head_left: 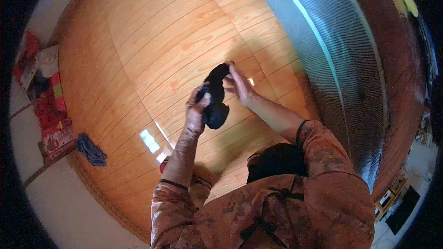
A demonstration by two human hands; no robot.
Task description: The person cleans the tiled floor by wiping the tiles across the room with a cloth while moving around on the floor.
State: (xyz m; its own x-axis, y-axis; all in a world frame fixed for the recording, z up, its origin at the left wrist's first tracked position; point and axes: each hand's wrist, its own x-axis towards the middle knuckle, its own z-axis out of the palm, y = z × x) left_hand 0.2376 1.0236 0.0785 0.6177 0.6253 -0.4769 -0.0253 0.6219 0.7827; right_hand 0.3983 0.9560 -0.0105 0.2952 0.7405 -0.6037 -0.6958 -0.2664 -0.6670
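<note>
A soft black sock (216, 93), bunched and curved, hangs in the air in front of my body. My left hand (197, 108) is closed around its left side, with the thumb pressed on the cloth. At the upper end of the sock, my right hand (240, 85) pinches the cloth with its fingertips, the other fingers stretched alongside. The sock's lower part bulges out in a rounded lump below my left hand. Folds hide whether it is one sock or a pair.
Below lies a shiny wood-patterned floor (161, 55). A grey-blue ribbed fabric surface (341, 55) curves along the right. At the left edge are red boxes and packages (53, 120) and a crumpled dark grey cloth (91, 150). Small items (392, 196) stand at lower right.
</note>
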